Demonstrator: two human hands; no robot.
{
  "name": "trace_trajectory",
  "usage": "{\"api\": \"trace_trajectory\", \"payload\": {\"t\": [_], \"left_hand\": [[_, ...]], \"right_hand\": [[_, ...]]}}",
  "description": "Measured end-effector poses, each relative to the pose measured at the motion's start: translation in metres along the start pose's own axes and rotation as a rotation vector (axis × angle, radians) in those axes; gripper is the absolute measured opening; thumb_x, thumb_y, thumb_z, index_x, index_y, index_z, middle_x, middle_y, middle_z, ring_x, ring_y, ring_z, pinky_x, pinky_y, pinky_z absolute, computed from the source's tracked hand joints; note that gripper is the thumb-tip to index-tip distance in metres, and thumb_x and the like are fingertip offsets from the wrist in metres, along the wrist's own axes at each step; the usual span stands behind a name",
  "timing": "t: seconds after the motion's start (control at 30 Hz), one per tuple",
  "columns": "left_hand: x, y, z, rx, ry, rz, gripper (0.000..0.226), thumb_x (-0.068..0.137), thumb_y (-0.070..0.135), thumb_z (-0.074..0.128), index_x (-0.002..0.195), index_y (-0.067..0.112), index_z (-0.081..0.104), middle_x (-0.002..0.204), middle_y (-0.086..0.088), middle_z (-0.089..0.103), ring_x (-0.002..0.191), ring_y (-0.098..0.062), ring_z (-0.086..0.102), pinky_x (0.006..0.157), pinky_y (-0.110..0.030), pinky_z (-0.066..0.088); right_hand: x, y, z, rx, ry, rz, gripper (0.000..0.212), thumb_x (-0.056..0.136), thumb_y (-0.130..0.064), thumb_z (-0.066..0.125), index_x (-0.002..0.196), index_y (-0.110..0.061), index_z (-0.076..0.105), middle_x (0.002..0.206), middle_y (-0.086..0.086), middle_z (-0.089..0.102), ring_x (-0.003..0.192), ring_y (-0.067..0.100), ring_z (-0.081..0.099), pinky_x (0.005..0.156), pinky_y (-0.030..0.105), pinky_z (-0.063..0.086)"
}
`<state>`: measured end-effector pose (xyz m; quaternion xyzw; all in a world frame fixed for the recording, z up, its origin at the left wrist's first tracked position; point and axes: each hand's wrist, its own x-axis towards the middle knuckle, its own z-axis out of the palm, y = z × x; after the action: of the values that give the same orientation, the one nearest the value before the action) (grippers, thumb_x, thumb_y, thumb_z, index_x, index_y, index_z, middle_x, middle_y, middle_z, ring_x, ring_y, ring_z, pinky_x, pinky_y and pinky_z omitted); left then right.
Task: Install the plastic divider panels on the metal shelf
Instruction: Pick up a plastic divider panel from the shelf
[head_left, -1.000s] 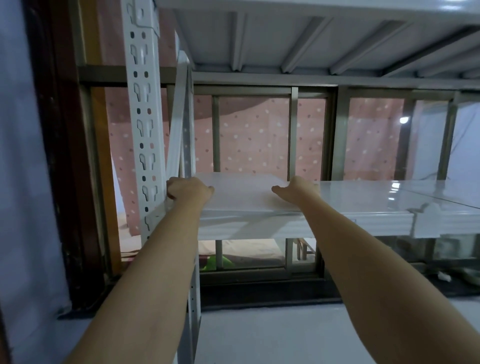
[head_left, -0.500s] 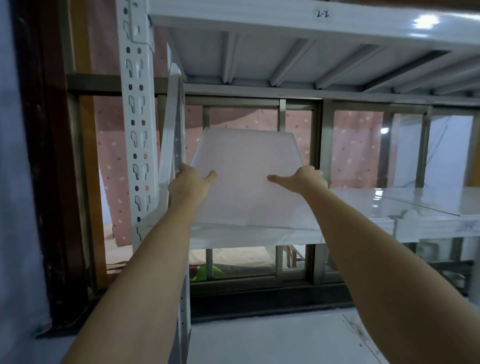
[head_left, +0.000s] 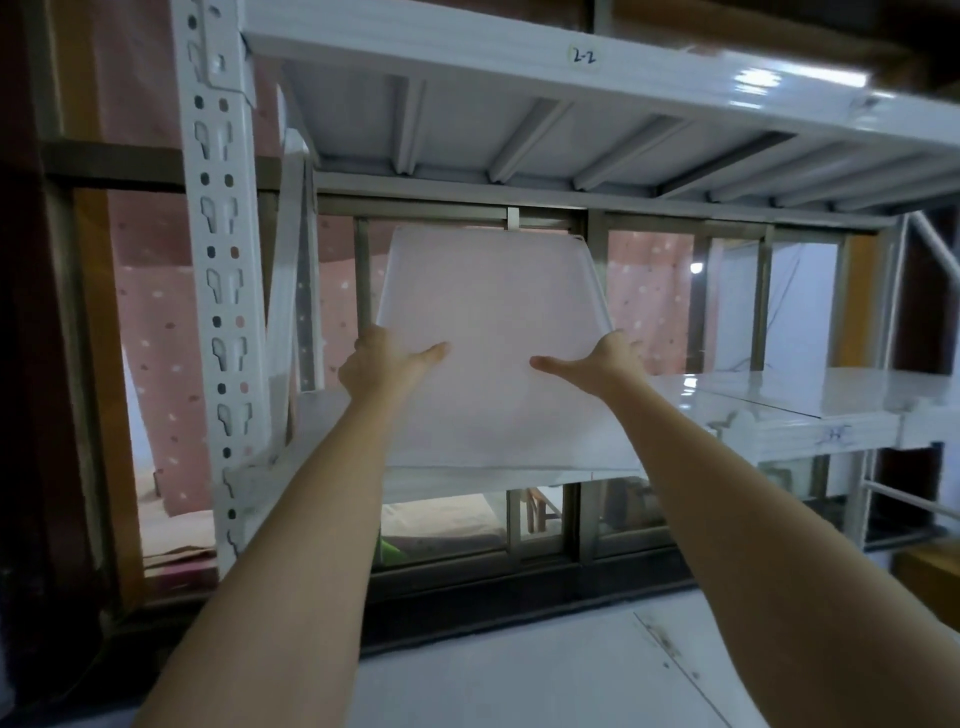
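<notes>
A translucent white plastic divider panel stands steeply tilted on the lower white metal shelf, its far edge raised toward the shelf above. My left hand grips the panel's left edge, thumb across its front face. On the right edge, my right hand holds it the same way. The fingers behind the panel are hidden. The panel's near edge rests at the shelf's front lip.
A white slotted upright post stands just left of my left arm. The upper shelf carries a label "2-2". Behind the rack are a window frame and a pink dotted curtain. Grey floor lies below.
The panel lay flat on the lower shelf a second ago. Both hands have tipped its far edge up, and it now stands steeper than half a second ago.
</notes>
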<state>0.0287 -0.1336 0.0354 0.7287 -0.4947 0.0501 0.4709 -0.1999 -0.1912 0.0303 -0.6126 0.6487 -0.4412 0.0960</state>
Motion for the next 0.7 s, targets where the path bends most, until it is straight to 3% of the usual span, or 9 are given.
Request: {"api": "trace_trajectory", "payload": {"t": [0.13,0.27,0.4,0.53,0.7], "left_hand": [[-0.012,0.012,0.015,-0.04,-0.006,0.052,0.107,0.068,0.069,0.067,0.14,-0.002,0.033,0.134,-0.018,0.052,0.121,-0.036,0.052,0.093,-0.041,0.044],[-0.026,0.034,0.027,-0.124,-0.03,0.072,0.1,0.069,0.06,0.073,0.136,-0.003,0.034,0.137,-0.018,0.045,0.121,-0.036,0.051,0.093,-0.041,0.043],[-0.038,0.059,0.039,-0.133,-0.072,0.113,0.104,0.071,0.057,0.073,0.139,-0.006,0.027,0.143,-0.02,0.036,0.123,-0.035,0.05,0.092,-0.041,0.043],[-0.054,0.086,0.059,-0.157,-0.12,0.175,0.1,0.071,0.06,0.071,0.136,-0.004,0.031,0.138,-0.02,0.04,0.12,-0.037,0.051,0.089,-0.041,0.044],[-0.081,0.13,0.087,-0.201,-0.226,0.222,0.109,0.07,0.066,0.068,0.145,0.0,0.024,0.145,-0.019,0.034,0.129,-0.036,0.043,0.098,-0.043,0.041]], "right_hand": [[-0.009,0.019,-0.022,0.008,0.048,0.003,0.133,0.047,-0.074,0.077,0.145,-0.002,0.023,0.142,0.016,0.038,0.132,0.031,0.039,0.104,0.044,0.043],[-0.022,0.039,-0.043,0.002,0.121,0.042,0.118,0.055,-0.065,0.081,0.141,-0.004,0.027,0.139,0.015,0.034,0.125,0.031,0.042,0.102,0.042,0.044],[-0.028,0.059,-0.067,-0.048,0.164,0.085,0.121,0.056,-0.067,0.079,0.143,-0.002,0.024,0.142,0.017,0.029,0.124,0.033,0.044,0.1,0.041,0.045],[-0.032,0.083,-0.099,-0.097,0.223,0.123,0.122,0.056,-0.068,0.078,0.144,-0.002,0.024,0.144,0.017,0.028,0.126,0.034,0.043,0.1,0.042,0.045],[-0.035,0.121,-0.147,-0.135,0.28,0.168,0.127,0.059,-0.067,0.078,0.148,-0.001,0.016,0.148,0.018,0.024,0.131,0.033,0.039,0.101,0.041,0.042]]}}
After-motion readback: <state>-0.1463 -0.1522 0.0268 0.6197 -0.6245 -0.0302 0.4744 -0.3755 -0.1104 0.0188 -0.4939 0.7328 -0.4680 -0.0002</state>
